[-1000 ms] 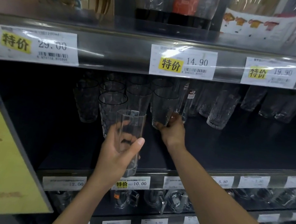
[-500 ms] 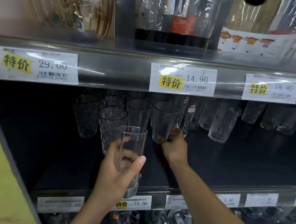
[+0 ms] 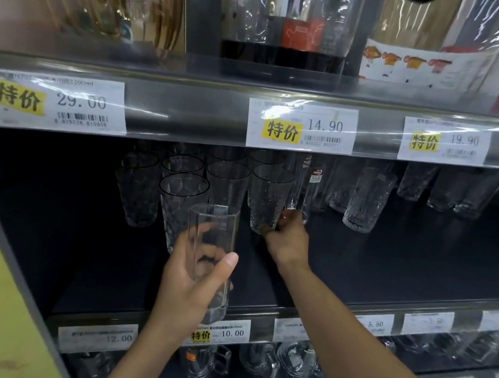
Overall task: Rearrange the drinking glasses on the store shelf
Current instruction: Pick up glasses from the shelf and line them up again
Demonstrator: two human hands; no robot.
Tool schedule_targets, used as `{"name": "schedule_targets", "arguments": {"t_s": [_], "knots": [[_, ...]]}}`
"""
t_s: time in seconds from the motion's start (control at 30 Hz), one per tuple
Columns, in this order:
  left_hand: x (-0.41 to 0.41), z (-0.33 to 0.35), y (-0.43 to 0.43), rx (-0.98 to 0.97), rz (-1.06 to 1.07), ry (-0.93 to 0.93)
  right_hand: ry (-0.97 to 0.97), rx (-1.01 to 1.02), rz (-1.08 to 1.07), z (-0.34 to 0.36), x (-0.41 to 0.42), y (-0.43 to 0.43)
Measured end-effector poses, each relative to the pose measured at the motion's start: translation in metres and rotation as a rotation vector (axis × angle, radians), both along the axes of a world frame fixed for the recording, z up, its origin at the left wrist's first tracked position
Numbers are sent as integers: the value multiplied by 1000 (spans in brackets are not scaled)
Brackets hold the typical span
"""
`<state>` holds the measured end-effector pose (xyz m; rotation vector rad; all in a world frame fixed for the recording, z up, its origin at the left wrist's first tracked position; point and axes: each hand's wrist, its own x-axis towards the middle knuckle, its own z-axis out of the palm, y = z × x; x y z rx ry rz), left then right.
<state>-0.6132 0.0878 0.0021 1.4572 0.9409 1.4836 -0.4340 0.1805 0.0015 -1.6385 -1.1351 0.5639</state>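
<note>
The left hand (image 3: 192, 279) grips a tall, straight-sided clear drinking glass (image 3: 215, 232) upright before the dark store shelf (image 3: 390, 264). At its 1 o'clock, the right hand (image 3: 287, 241) curls its fingers at the feet of a dimpled clear tumbler (image 3: 267, 197) (standing on the shelf) and a slim labelled glass (image 3: 302, 186) at that tumbler's 3 o'clock; which it grips I cannot tell.

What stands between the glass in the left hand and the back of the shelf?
Rows of textured glasses stand directly behind the plain glass that the left hand holds; the right hand reaches in beside them. Bare shelf shows to their left.
</note>
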Motion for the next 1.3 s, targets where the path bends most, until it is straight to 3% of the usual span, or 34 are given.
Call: {"name": "schedule_targets", "arguments": {"t_s": [0.2,0.43,0.53,0.77,1.0,1.3], "knots": [[0,8,-4,-11,-45,-74,-79,-135,99,10,11,-20],[34,18,-19,0,-104,-135,-565,-327,347,24,83,-82],[62,18,-30,-12,-126,-154,-688,-367,383,32,132,-112],[155,20,-51,22,-116,-150,-787,-373,380,39,262,-156],[265,21,-62,-20,-27,-79,-846,-376,512,47,370,-167],[368,26,-66,-129,46,-55,-959,-381,577,32,455,-147]]}}
